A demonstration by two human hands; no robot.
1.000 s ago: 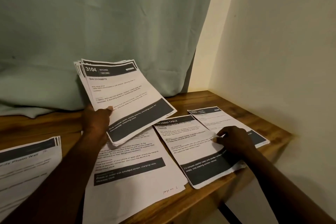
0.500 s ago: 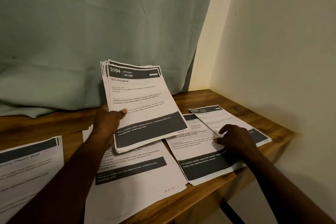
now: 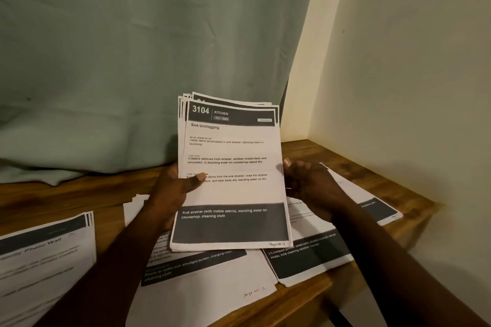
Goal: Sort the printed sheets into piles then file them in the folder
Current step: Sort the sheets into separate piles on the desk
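Over a wooden table (image 3: 66, 194), sorting is in hand: the stack (image 3: 231, 194), above the laid piles (image 3: 207, 287), is gripped by the left hand (image 3: 172, 191), its right edge pinched by the right hand (image 3: 310, 180). One sheet should next be peeled off.

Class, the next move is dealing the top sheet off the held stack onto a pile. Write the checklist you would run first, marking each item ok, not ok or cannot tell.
1. Stack held: ok, the left hand grips it, thumb on its front.
2. Top sheet heading readable: ok, 3104 Kitchen, Sink Unclogging.
3. Right hand at the stack's right edge: ok.
4. Right hand pinching only the top sheet: cannot tell.
5. Piles in view to receive it: ok, left pile, middle pile and right pile lie on the table.
6. Folder ready: cannot tell, none in view.
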